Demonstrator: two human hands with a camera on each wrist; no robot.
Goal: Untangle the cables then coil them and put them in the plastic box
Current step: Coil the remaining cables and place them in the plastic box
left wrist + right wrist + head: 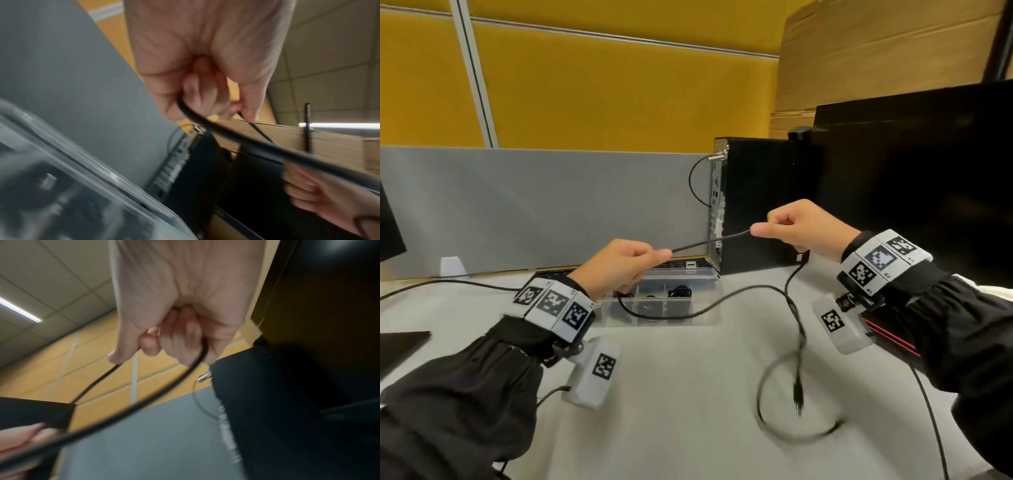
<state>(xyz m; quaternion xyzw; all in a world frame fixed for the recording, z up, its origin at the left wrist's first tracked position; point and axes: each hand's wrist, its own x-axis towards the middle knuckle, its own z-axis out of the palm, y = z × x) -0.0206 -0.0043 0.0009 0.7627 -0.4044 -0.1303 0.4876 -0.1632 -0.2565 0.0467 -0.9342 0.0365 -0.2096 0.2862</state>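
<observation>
A thin black cable (710, 241) is stretched in the air between both hands above the desk. My left hand (626, 263) pinches it with thumb and forefinger, just above the clear plastic box (709, 274). My right hand (796, 228) grips it further right, in front of the black computer tower. From each hand the cable (796, 329) hangs down and swings in a loose loop over the desk, its plug end (798, 394) blurred. The left wrist view shows the left hand's fingers (197, 91) curled round the cable (287, 155). The right wrist view shows my right hand (174, 331) closed on the cable (144, 402).
The plastic box holds a few dark coiled cables (679, 291) in its compartments. A black computer tower (753, 205) with its own plugged cable stands behind it, a dark monitor (914, 178) to the right. A grey divider (534, 205) closes the back. Another black cable (448, 282) lies at the left.
</observation>
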